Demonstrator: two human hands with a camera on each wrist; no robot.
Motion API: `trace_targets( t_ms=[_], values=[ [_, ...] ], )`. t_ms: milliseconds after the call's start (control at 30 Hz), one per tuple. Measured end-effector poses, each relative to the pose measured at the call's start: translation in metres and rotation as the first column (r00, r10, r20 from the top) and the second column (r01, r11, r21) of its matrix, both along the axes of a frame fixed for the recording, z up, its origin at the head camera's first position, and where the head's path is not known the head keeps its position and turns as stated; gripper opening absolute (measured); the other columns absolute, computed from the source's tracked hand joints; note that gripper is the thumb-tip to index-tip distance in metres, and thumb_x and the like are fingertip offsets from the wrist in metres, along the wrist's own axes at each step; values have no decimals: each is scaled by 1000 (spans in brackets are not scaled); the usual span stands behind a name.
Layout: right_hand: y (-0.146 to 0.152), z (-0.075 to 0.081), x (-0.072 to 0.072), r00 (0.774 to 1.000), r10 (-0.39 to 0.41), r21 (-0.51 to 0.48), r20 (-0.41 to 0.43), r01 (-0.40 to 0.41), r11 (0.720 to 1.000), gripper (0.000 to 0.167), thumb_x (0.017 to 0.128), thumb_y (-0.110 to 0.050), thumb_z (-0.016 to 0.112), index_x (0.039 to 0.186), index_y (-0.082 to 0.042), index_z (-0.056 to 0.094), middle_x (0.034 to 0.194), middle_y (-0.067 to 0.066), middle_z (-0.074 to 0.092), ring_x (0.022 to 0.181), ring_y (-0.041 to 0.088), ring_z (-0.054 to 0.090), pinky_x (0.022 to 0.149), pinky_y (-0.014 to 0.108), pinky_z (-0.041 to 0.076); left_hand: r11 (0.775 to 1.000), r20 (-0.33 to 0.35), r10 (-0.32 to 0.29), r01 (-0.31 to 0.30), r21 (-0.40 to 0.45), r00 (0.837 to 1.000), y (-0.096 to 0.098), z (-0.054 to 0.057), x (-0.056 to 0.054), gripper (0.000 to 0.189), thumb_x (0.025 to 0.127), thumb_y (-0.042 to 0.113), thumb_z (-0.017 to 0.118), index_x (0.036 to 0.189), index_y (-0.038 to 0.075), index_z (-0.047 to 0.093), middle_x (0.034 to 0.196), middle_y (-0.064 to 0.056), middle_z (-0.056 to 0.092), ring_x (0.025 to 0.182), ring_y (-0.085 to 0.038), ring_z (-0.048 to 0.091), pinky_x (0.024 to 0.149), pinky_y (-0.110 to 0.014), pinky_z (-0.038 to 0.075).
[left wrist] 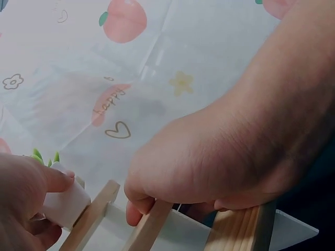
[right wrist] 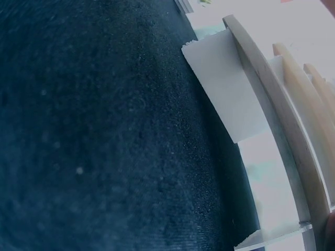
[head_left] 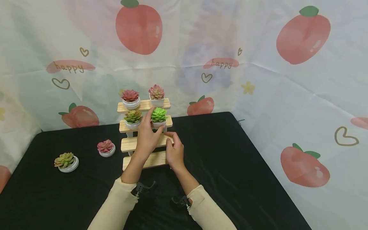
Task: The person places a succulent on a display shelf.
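A tiered wooden stand [head_left: 129,144] with white side supports stands on the black-covered table. My left hand [head_left: 147,137] reaches over it and holds the white square pot [left wrist: 65,205] of a bright green succulent [head_left: 159,114], thumb on one side of the pot and fingers around the other. That pot is at the right end of the second tier from the top. Lower down, my right hand [head_left: 175,151] grips the right end of the third tier, its fingers curled over the board's edge [left wrist: 149,227]. Beside the left fingers sits a green-brown succulent [head_left: 133,117] in a round white pot.
On the top tier are a dark pink succulent [head_left: 130,95] and a pale pink one [head_left: 157,92]. Left of the stand, a pink succulent [head_left: 105,146] and a yellow-green one [head_left: 64,160] lie tilted on the table [head_left: 230,179]. A fruit-printed cloth [head_left: 184,38] hangs behind.
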State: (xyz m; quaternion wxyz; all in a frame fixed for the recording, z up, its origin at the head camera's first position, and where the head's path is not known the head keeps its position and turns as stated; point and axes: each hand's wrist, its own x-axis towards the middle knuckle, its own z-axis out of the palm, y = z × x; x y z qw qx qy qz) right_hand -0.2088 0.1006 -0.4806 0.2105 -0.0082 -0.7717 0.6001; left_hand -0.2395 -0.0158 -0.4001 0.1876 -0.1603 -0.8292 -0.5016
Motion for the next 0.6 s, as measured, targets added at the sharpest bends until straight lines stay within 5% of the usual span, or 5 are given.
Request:
trace_targets(
  t_ms=[133,333,600],
  values=[
    [0,0,-1,1000,-5,-2,-5,5,1000,29,103,-8,50,123,-14,70,66,0,53,41,8,38,41,26,34,1000,-16,14,-14,-7,1000,3,-1,-2,77,91,4,80,157,8,42,131,-21,51,85,-30,49,70,-41,41],
    [0,-1,-2,1000,-11,8,-20,11,1000,28,102,-7,51,122,-11,70,92,2,64,44,8,40,44,26,36,1000,-24,27,-27,-12,999,6,-1,-4,77,92,6,79,159,8,40,134,-22,48,83,-28,47,67,-40,40],
    [-1,-3,-3,1000,-7,4,-7,7,1000,28,103,-7,51,123,-9,69,77,2,57,44,7,41,44,26,36,999,-30,28,-29,-24,999,8,-3,-6,78,95,7,77,161,9,36,141,-24,45,95,-34,52,76,-47,45]
  ],
)
